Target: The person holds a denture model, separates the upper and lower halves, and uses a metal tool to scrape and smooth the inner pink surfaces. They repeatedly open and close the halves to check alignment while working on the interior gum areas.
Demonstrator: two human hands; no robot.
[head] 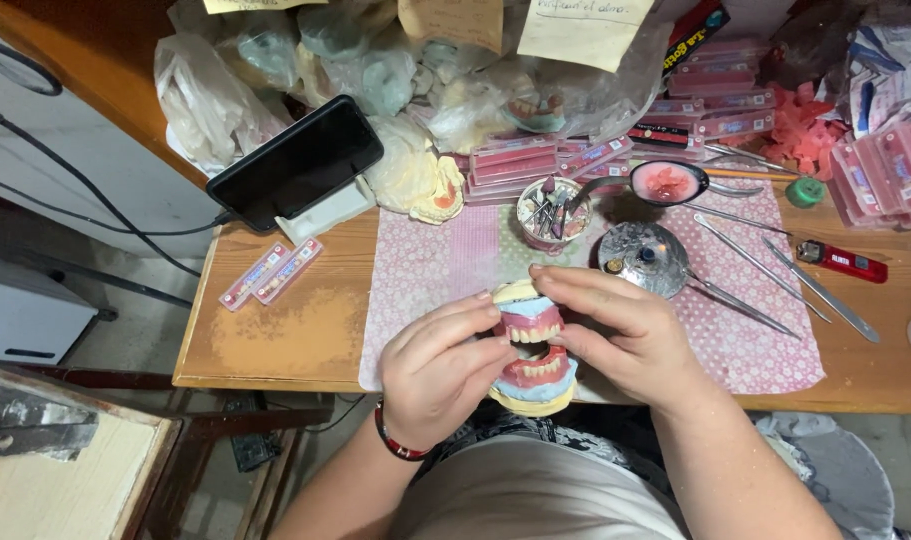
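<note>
Low in the middle of the frame, both hands hold a set of false teeth on plaster models (pixel 533 352). It has pink gums, two rows of small teeth and pale blue and cream bases above and below. The two halves are a little apart, like an open mouth.

The left hand (pixel 437 370) grips it from the left side, fingers curled and closed on the edge. The right hand (pixel 625 335) cups it from the right, with its fingers (pixel 575 285) stretched over the top half and pressed down on it. I think the thumb is underneath, but the view does not show it well.

To do this well, both halves need to stay lined up, so the top teeth meet the bottom teeth evenly. A soft, steady squeeze looks best, because the pink wax can bend and the small teeth can pop loose. It also helps to hold it over the pink dotted cloth (pixel 435 270), so a slip means a short fall.

Just above the hands, in the middle of the frame, stand a shiny metal burner (pixel 643 256) and a little cup of small tools (pixel 552 212). Long metal tools (pixel 765 262) lie to the right. A black phone (pixel 295 160) leans on a stand at upper left.
</note>
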